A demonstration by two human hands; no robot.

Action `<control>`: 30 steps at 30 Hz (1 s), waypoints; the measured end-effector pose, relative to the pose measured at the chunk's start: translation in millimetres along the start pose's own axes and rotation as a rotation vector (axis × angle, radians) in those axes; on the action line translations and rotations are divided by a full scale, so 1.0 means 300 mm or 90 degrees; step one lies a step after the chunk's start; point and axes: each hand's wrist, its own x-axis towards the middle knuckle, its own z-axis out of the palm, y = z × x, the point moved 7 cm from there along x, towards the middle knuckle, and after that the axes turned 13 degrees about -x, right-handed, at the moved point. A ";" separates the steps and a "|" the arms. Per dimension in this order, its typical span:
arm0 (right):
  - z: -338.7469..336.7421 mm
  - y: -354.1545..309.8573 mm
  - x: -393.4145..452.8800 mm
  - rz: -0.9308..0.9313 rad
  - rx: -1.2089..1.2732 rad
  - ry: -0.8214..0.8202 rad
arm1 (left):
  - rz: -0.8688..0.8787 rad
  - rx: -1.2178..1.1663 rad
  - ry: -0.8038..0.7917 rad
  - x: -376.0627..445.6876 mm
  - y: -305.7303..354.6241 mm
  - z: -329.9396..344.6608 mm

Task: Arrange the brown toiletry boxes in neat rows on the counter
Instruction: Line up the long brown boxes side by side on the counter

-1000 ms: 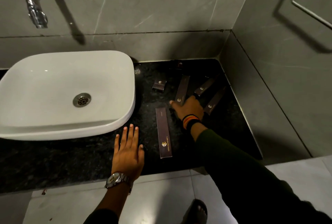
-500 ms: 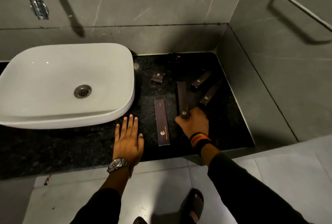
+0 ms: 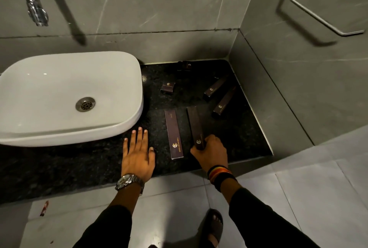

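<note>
- Worktop [image 3: 59,166]: black speckled stone slab, set into the corner of grey tiled walls; its front edge runs along the bottom of the scene, its right edge meets the side wall.
- Basin [image 3: 65,96]: white, rounded, resting on the left part of the worktop, with a metal drain [image 3: 85,104] in its bowl and a chrome tap [image 3: 36,6] on the wall above.
- Left hand [image 3: 137,154]: released, laid flat with palm down and fingers spread on the worktop near the front edge, just in front of the basin; a metal watch [image 3: 129,182] on the wrist.
- Right hand [image 3: 211,153]: clenched around the near end of a long brown box [image 3: 195,126], close to the front edge; the box points towards the back wall.
- Flat long box [image 3: 173,134]: lying on the worktop between the two hands, just beside and roughly parallel to the grasped one.
- Two slanted boxes [image 3: 215,88] and [image 3: 224,104]: lying side by side near the right edge, both angled towards the back right corner.
- Small box [image 3: 167,86]: lying alone near the basin's right rim.
- Dark item [image 3: 186,66]: at the back edge, too dim to identify.
</note>
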 end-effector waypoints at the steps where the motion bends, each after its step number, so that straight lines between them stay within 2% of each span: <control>1: -0.006 0.000 0.002 0.001 -0.004 0.000 | 0.001 -0.001 0.001 0.000 0.001 0.000; 3: -0.032 0.002 0.016 0.002 -0.015 0.012 | 0.005 -0.002 0.008 -0.002 0.002 -0.002; 6: -0.135 -0.004 0.095 0.003 -0.032 0.086 | 0.016 -0.014 0.025 -0.001 0.004 -0.003; 12: -0.317 -0.098 0.426 0.057 0.008 0.155 | 0.017 0.004 0.019 0.006 -0.002 0.007; 17: -0.308 -0.149 0.618 0.091 -0.008 0.097 | 0.002 0.011 0.007 0.004 -0.020 0.017; 22: -0.265 -0.139 0.693 0.092 -0.047 0.060 | -0.002 -0.001 0.011 0.001 -0.018 0.011; 30: -0.309 -0.127 0.590 0.088 -0.024 0.059 | -0.002 0.008 0.002 0.005 -0.004 0.001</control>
